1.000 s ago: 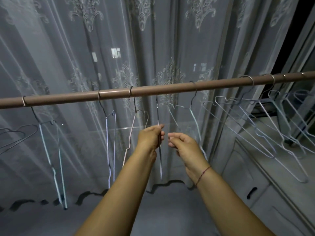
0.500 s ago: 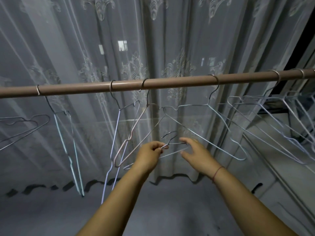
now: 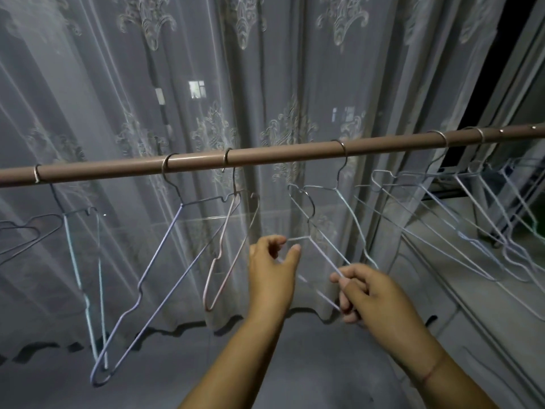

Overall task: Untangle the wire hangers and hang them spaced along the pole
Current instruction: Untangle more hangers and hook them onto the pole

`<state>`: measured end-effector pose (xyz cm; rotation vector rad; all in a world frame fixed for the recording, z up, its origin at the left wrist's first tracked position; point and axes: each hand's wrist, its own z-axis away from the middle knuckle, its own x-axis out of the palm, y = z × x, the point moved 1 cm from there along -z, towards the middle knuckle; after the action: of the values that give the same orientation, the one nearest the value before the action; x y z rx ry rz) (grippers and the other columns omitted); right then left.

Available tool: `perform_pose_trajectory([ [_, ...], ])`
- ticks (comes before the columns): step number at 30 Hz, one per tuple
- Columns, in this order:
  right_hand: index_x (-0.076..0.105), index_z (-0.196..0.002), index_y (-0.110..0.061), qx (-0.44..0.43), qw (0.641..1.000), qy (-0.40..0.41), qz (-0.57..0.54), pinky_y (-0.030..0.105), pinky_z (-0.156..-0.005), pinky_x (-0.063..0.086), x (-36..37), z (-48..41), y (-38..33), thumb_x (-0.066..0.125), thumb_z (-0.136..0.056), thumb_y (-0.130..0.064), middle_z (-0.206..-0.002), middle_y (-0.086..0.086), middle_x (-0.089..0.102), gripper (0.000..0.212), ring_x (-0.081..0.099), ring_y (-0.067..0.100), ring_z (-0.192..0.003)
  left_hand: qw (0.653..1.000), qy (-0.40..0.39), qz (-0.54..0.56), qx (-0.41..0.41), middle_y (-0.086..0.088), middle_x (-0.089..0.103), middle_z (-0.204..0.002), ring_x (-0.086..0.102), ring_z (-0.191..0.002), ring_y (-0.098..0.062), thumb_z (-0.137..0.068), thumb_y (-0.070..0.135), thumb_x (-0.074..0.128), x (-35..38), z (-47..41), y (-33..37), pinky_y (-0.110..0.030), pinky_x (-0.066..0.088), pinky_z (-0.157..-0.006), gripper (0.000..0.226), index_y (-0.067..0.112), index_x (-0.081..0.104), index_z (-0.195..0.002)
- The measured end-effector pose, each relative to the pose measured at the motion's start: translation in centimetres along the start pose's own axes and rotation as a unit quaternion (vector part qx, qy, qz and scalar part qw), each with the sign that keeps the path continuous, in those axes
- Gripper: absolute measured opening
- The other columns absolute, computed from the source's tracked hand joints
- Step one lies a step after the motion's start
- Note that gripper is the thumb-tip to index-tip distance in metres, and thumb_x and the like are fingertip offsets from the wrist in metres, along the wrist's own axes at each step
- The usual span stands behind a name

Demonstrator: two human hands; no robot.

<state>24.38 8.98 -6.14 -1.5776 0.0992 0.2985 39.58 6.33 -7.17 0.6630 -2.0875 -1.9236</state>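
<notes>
2 bare hands work below a brown pole (image 3: 265, 156) that runs across the view, rising slightly toward its right end, in front of a sheer embroidered curtain (image 3: 265, 69). The right hand (image 3: 371, 293) is closed around the lower wire of a loose pale hanger (image 3: 321, 252), thumb and fingers pinching it; a thin red band (image 3: 432, 371) circles that wrist. This hanger is off the pole, its hook (image 3: 306, 202) pointing up and standing just below the middle of the pole, not over it. The left hand (image 3: 272, 261) is half spread, thumb and fingers curved apart; a corner of the same hanger lies in the gap between them, but I cannot tell whether it touches them.

Toward the pole's left end hangs 1 light blue hanger (image 3: 85, 290), seen nearly edge-on. Next along come a lilac hanger (image 3: 153, 278), swung out at a slant, and a pink hanger (image 3: 224, 252), their hooks near each other. Another pale hanger (image 3: 351, 214) hangs just right of the middle. Near the right end a cluster of hangers (image 3: 460, 219) overlaps closely, their wires crossing one another.
</notes>
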Motion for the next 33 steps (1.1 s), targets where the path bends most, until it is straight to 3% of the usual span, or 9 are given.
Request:
perform_pose_trajectory([
  [5,0.062,-0.084,-0.020,-0.051,0.996,0.036,-0.056,0.027,-0.055,0.053,-0.2,-0.4,-3.6,0.045,-0.093,-0.010,-0.060,0.006,0.055,0.022,0.054,0.016,-0.057,0.982,-0.146,0.117,0.009,0.005,0.065,-0.068,0.059,-0.063,0.001,-0.087,0.019,0.062,2.5,1.2,4.4,-0.008,0.044,-0.061,0.010,0.014,0.069,-0.081],
  [11,0.061,-0.076,-0.020,-0.060,0.993,0.049,-0.084,0.034,-0.057,0.049,0.7,-3.6,-6.5,0.040,-0.093,-0.006,-0.056,0.000,0.056,0.030,0.056,0.020,-0.061,0.982,-0.112,0.153,-0.013,0.008,0.055,-0.049,0.048,-0.043,0.000,-0.088,0.012,0.060,3.2,-1.5,7.8,-0.013,0.041,-0.049,0.014,0.012,0.066,-0.075],
  [14,0.061,-0.078,-0.020,-0.048,0.996,0.035,-0.071,0.035,-0.060,0.054,1.3,-4.7,-6.8,0.039,-0.092,-0.008,-0.062,0.003,0.058,0.029,0.059,0.020,-0.062,0.985,-0.104,0.130,-0.048,0.001,0.058,-0.058,0.051,-0.052,-0.008,-0.088,0.014,0.060,3.4,-2.6,8.2,-0.018,0.044,-0.053,0.012,0.012,0.067,-0.079],
  [19,0.060,-0.085,-0.020,-0.019,0.998,0.034,-0.041,0.036,-0.068,0.055,1.9,-5.6,-5.6,0.039,-0.091,-0.009,-0.070,0.003,0.062,0.025,0.062,0.021,-0.068,0.987,-0.107,0.091,-0.079,0.000,0.054,-0.054,0.048,-0.041,-0.005,-0.089,0.012,0.057,3.8,-3.4,7.2,-0.009,0.040,-0.042,0.016,0.012,0.067,-0.076],
  [22,0.060,-0.105,-0.018,-0.020,0.999,0.049,0.013,0.035,-0.076,0.055,1.8,-5.5,-4.7,0.044,-0.091,-0.014,-0.078,-0.003,0.063,0.021,0.064,0.018,-0.079,0.987,-0.099,0.087,-0.086,0.000,0.056,-0.057,0.049,-0.051,-0.009,-0.089,0.012,0.056,3.9,-3.5,6.4,-0.013,0.041,-0.046,0.015,0.008,0.068,-0.081],
  [25,0.047,-0.128,-0.018,-0.029,0.993,0.054,0.102,0.025,-0.072,0.049,1.4,-5.0,-4.7,0.046,-0.092,-0.022,-0.098,-0.005,0.060,0.037,0.060,0.010,-0.081,0.993,-0.071,0.064,-0.067,-0.006,0.070,-0.086,0.060,-0.078,-0.013,-0.089,0.019,0.059,3.2,-3.2,6.0,-0.022,0.048,-0.071,0.017,0.009,0.069,-0.098],
  [27,0.038,-0.136,-0.019,-0.042,0.990,0.055,0.127,0.019,-0.083,0.041,1.1,-4.4,-4.8,0.049,-0.091,-0.024,-0.125,-0.003,0.054,0.046,0.057,0.011,-0.101,0.998,-0.043,0.038,-0.029,-0.005,0.070,-0.100,0.062,-0.092,-0.014,-0.088,0.020,0.060,2.3,-2.8,6.2,-0.027,0.049,-0.085,0.022,0.011,0.067,-0.107],
  [29,0.034,-0.139,-0.020,-0.074,0.985,0.067,0.141,0.023,-0.096,0.034,1.1,-3.7,-5.1,0.050,-0.091,-0.024,-0.141,0.000,0.042,0.051,0.045,0.015,-0.125,0.999,-0.009,0.041,0.025,-0.002,0.069,-0.096,0.063,-0.091,-0.012,-0.088,0.018,0.060,0.9,-2.6,6.7,-0.025,0.048,-0.087,0.018,0.013,0.067,-0.104],
  [33,0.040,-0.134,-0.018,-0.168,0.978,0.078,0.099,0.023,-0.102,0.032,2.5,-2.0,-5.9,0.052,-0.089,-0.019,-0.138,-0.001,0.041,0.046,0.042,0.014,-0.127,0.985,0.111,0.077,0.105,0.004,0.068,-0.089,0.062,-0.083,-0.005,-0.087,0.011,0.060,-3.0,-2.8,7.3,-0.017,0.047,-0.081,0.016,0.015,0.068,-0.100],
])
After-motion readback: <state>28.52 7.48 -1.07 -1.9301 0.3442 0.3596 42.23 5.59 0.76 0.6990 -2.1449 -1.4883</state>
